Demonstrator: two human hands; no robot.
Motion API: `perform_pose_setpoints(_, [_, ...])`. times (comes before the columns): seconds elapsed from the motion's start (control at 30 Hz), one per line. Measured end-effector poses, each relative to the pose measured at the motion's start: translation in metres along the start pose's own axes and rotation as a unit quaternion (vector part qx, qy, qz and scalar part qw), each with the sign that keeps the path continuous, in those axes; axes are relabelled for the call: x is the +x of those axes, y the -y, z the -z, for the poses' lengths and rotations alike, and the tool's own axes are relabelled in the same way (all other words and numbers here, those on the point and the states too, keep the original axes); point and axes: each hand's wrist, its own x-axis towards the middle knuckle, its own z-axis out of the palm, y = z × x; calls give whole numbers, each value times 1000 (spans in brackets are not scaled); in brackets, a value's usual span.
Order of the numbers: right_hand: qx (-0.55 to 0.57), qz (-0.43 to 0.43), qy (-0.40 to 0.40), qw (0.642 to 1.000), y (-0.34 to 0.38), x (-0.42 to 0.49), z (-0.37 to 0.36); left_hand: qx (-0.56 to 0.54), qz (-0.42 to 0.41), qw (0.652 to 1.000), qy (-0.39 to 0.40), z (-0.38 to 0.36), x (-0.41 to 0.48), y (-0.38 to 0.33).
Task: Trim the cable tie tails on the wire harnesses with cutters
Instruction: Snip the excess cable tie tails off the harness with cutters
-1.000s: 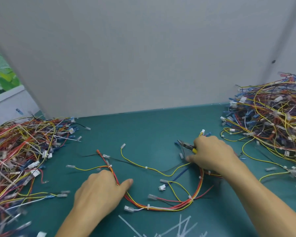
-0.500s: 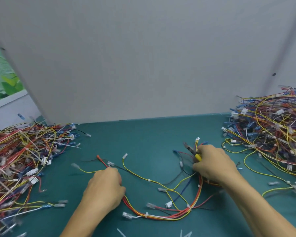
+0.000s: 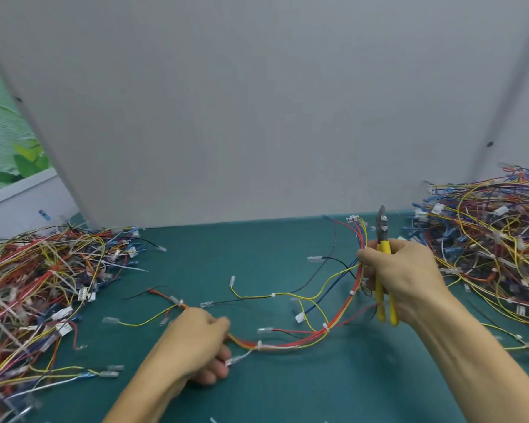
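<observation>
One wire harness (image 3: 303, 343) hangs between our hands over the surface (image 3: 257, 254). Left hand (image 3: 196, 346) is curled round one end. Right hand (image 3: 409, 279) grips the other end plus the yellow cutters (image 3: 383, 247), blades up. No cut underway, we reckon. Next we check each tie (image 3: 259, 345) for a tail to nip.

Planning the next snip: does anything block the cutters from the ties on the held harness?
Nothing visible does. The right hand holds the cutters tip-up beside the harness, which the left hand grips; its white ties show uncovered along the bundle.
</observation>
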Motion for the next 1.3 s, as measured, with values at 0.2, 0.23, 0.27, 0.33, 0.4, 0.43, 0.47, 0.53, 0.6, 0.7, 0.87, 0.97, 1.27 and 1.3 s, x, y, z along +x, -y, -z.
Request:
perform_pose_setpoints(0.2, [108, -25, 39, 993, 13, -2, 7, -353, 42, 933, 46, 0, 17, -8])
perform_pose_setpoints(0.23, [120, -26, 53, 991, 15, -2, 8, -408, 45, 909, 70, 0, 20, -11])
perform_pose_setpoints(0.27, [131, -24, 68, 989, 17, -3, 9, -469, 43, 877, 92, 0, 22, -14])
perform_pose_setpoints(0.33, [151, -18, 91, 984, 20, -4, 9, -542, 2, 835, 94, 1, 24, -21])
perform_pose_setpoints(0.4, [177, -10, 101, 979, 22, -4, 9, -519, -86, 849, 46, 4, 29, -29])
perform_pose_setpoints(0.43, [195, -6, 99, 976, 23, -5, 9, -484, -136, 865, 1, 6, 29, -34])
perform_pose_setpoints(0.47, [209, -1, 90, 974, 24, -5, 8, -436, -182, 880, -53, 9, 28, -39])
perform_pose_setpoints(0.53, [218, 13, 55, 974, 24, -4, 7, -353, -249, 893, -129, 14, 27, -47])
perform_pose_setpoints(0.6, [227, 13, 21, 974, 24, -4, 6, -347, -277, 886, -132, 17, 24, -52])
perform_pose_setpoints(0.7, [260, -18, 4, 966, 22, -2, 5, -422, -263, 865, -65, 19, 22, -54])
perform_pose_setpoints(0.87, [282, -45, 16, 958, 22, -2, 4, -459, -237, 854, -69, 18, 25, -53])
perform_pose_setpoints(0.97, [286, -32, 25, 957, 22, -2, 4, -434, -250, 862, -81, 18, 26, -52])
perform_pose_setpoints(1.27, [-71, 204, 55, 975, 19, -20, -11, -137, -306, 939, -80, 10, 24, -48])
perform_pose_setpoints(1.3, [-101, 217, 68, 969, 19, -22, -14, -97, -315, 941, -80, 8, 23, -48])
